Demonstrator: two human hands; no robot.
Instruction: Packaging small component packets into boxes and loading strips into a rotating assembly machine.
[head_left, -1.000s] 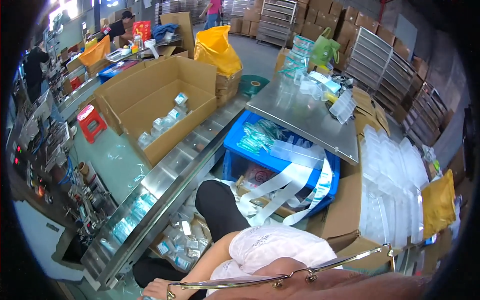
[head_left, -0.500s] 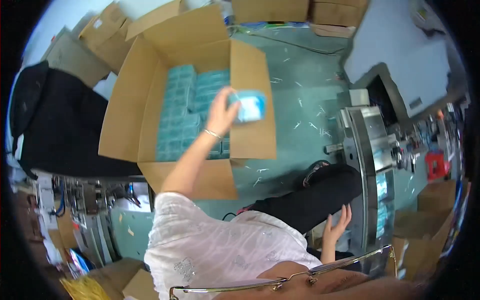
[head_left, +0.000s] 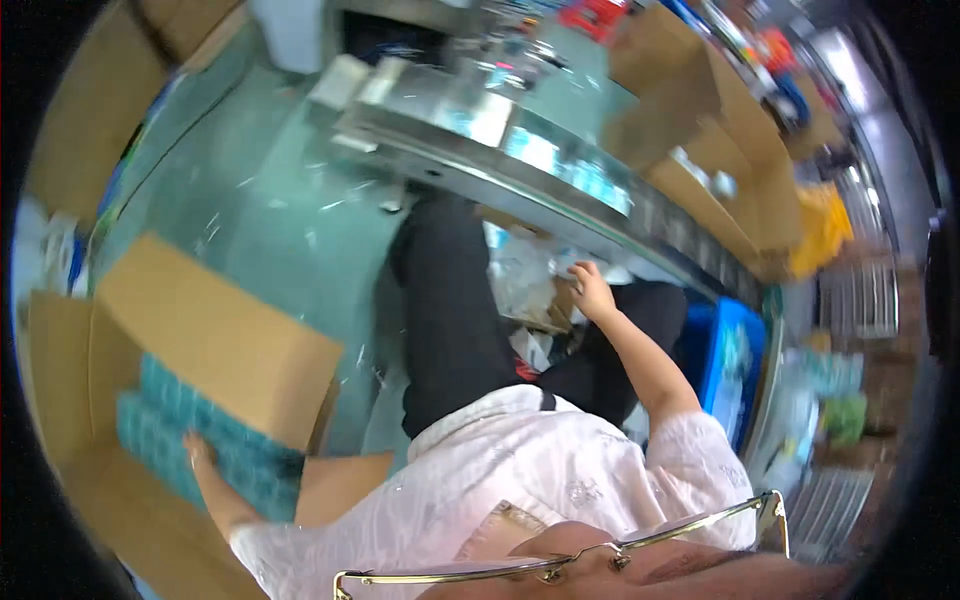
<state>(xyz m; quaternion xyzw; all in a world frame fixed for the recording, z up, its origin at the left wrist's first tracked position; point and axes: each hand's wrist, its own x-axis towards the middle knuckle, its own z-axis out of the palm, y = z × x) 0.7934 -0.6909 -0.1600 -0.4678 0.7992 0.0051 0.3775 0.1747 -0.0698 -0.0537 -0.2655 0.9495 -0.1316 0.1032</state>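
At the left, my left hand (head_left: 199,452) reaches down into an open cardboard box (head_left: 225,335). It is against the teal packs (head_left: 250,450) stacked there in rows, and blur hides whether its fingers grip one. My right hand (head_left: 594,292) is raised above my lap, near the metal conveyor (head_left: 450,170); its fingers are loosely bent and apart, with nothing visible in them. On the conveyor lie several light-blue packs (head_left: 575,170).
Beyond the conveyor stands another open cardboard box (head_left: 735,190), with a yellow bag (head_left: 822,232) beside it. A blue bin (head_left: 735,370) is at my right. Between my knees is a small carton holding clear plastic (head_left: 525,270). White scraps litter the green floor (head_left: 270,190).
My view has swung right, toward the conveyor. My left hand, which held a blue pack over the box, is now down among the stacked packs. My right hand has risen from beside my leg.
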